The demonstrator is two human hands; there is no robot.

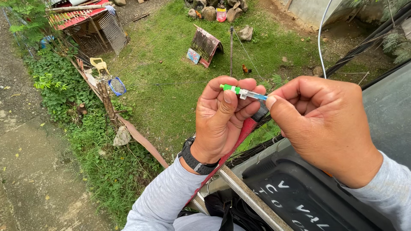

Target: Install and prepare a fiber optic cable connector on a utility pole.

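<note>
My left hand (pixel 222 119) pinches a small cable connector (pixel 242 91), green at its left end and pale blue at its right. A red-handled tool (pixel 246 130) is also tucked in that hand's palm. My right hand (pixel 321 122) grips the connector's blue end between thumb and forefinger. A thin white cable (pixel 320 40) rises from behind my right hand to the top of the view. I wear a black watch (pixel 195 160) on my left wrist and grey sleeves.
A black box (pixel 299 192) with white markings sits below my hands, beside a metal rail (pixel 248 194). Black cables (pixel 364 45) run at upper right. Far below lie grass (pixel 171 81), a small shelter (pixel 205 45), a cage (pixel 92 28), a concrete path (pixel 25 162) and a chicken (pixel 245 69).
</note>
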